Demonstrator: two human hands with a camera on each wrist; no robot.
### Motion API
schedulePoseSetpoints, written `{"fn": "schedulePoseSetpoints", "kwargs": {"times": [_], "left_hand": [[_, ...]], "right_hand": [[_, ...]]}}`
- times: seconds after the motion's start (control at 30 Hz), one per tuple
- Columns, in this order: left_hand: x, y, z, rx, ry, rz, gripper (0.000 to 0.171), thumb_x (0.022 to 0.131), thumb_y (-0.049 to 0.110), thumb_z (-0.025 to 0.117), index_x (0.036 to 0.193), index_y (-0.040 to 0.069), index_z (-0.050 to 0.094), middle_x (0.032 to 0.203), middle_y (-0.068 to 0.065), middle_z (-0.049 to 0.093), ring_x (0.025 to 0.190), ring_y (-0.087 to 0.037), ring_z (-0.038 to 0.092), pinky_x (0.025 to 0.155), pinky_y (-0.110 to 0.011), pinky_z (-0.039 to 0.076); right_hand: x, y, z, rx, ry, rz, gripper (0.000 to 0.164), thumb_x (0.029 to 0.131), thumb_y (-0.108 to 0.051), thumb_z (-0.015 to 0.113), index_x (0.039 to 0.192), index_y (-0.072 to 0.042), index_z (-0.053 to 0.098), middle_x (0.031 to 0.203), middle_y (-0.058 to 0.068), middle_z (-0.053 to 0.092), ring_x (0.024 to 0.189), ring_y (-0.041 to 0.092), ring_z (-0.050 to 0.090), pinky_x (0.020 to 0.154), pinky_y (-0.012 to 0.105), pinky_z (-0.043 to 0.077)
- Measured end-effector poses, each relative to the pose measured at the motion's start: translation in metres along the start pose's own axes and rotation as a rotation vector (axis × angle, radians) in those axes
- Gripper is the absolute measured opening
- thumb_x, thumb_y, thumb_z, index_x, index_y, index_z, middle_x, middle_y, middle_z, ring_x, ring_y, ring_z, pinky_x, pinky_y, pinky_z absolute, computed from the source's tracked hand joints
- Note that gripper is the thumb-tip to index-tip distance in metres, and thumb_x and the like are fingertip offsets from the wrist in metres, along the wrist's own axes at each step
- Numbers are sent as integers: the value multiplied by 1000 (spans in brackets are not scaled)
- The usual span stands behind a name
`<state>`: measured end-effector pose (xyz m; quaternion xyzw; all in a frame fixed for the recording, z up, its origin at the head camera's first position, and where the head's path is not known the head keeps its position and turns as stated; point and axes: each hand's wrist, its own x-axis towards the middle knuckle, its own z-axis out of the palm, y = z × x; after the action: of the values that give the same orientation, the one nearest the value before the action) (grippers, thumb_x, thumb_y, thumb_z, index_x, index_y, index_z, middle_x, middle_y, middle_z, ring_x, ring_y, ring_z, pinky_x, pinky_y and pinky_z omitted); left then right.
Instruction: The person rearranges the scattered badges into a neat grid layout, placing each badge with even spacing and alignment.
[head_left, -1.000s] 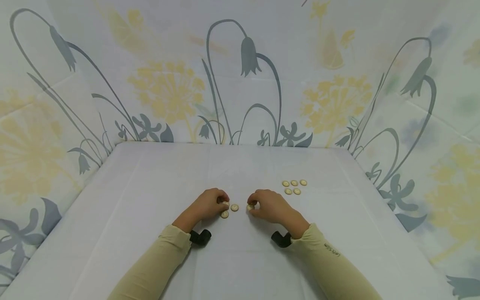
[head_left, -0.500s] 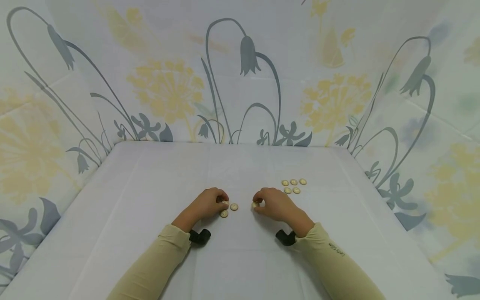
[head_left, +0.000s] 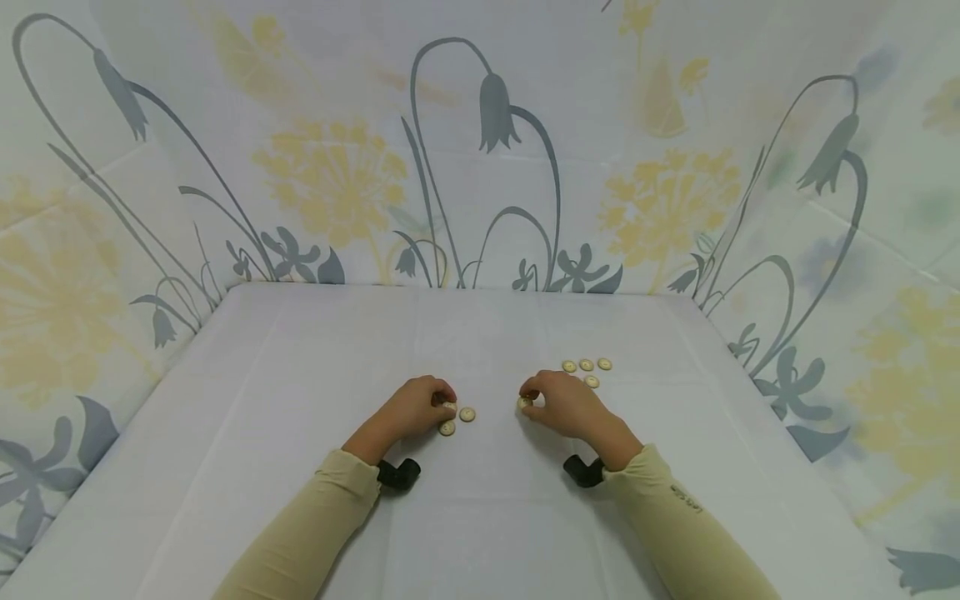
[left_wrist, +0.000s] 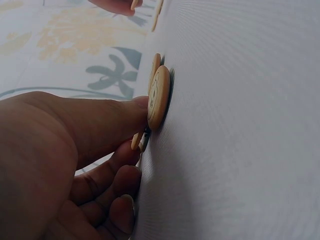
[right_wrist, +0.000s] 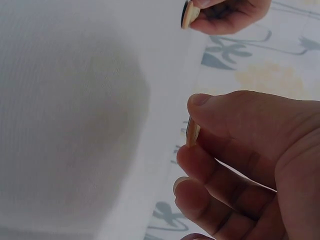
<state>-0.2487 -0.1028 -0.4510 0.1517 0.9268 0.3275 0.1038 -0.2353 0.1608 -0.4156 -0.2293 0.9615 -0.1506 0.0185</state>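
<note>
Pinched between thumb and fingers of the right hand (head_left: 564, 406), just right of centre in the head view: a pale round disc (head_left: 525, 403), edge-on in the right wrist view, with the other fingers bent below. Whether touching the surface (head_left: 480, 533) or raised, hard to tell. Pinched likewise by the left hand (head_left: 411, 410), left of centre: a second disc (head_left: 450, 407), partly covered. Just below, lying flat: a third disc (head_left: 447, 427), bearing a dark line drawing, close to the thumb in the left wrist view. Between the hands, nearer the left: a fourth disc (head_left: 467, 414), also flat. Farther out, above the right hand: a row of three discs (head_left: 586, 365), with a single disc (head_left: 592, 382) just beneath. At lower left and lower right, beige sleeves (head_left: 300, 525), with small dark lettering (head_left: 686, 498) on the right one and curved black pieces (head_left: 399, 475) at the wrists. Across the top, a white backdrop (head_left: 555, 50) printed with grey bell-shaped flowers and yellow blossoms.
</note>
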Motion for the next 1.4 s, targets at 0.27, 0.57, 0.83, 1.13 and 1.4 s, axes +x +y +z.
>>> {"fn": "schedulePoseSetpoints", "kwargs": {"times": [0.27, 0.57, 0.83, 1.13, 1.4], "left_hand": [[1, 2, -2, 2, -1, -11, 17, 90, 23, 68, 103, 12, 69, 93, 1, 63, 84, -13, 56, 80, -33, 47], [-1, 1, 1, -11, 6, -18, 16, 89, 22, 68, 102, 12, 69, 92, 0, 63, 84, -14, 55, 80, -34, 47], [0, -1, 2, -16, 10, -12, 16, 90, 22, 68, 102, 12, 69, 93, 1, 63, 85, -13, 56, 81, -34, 47], [-1, -2, 1, -21, 2, -8, 17, 89, 22, 68, 103, 12, 69, 94, 1, 63, 86, -13, 56, 81, -34, 47], [0, -3, 1, -10, 6, 0, 17, 90, 23, 68, 103, 12, 69, 93, 1, 63, 85, -12, 57, 81, -33, 48]], "right_hand": [[-4, 14, -9, -3, 8, 24, 22, 87, -23, 70, 106, -12, 71, 99, -1, 68, 95, 18, 63, 80, 36, 51], [-8, 33, -13, 0, 45, 38, 20, 87, -21, 70, 104, -10, 72, 99, 1, 69, 94, 21, 64, 80, 38, 51], [-12, 55, -20, 11, 59, 112, 20, 89, -22, 68, 104, -10, 72, 105, 5, 71, 97, 26, 65, 81, 43, 51], [-15, 70, -26, 13, 68, 154, 26, 88, -21, 68, 111, -8, 70, 106, 9, 70, 95, 29, 64, 81, 46, 50], [-17, 80, -29, 11, 57, 190, 29, 89, -19, 67, 114, -6, 69, 112, 12, 69, 104, 34, 63, 84, 49, 50]]}}
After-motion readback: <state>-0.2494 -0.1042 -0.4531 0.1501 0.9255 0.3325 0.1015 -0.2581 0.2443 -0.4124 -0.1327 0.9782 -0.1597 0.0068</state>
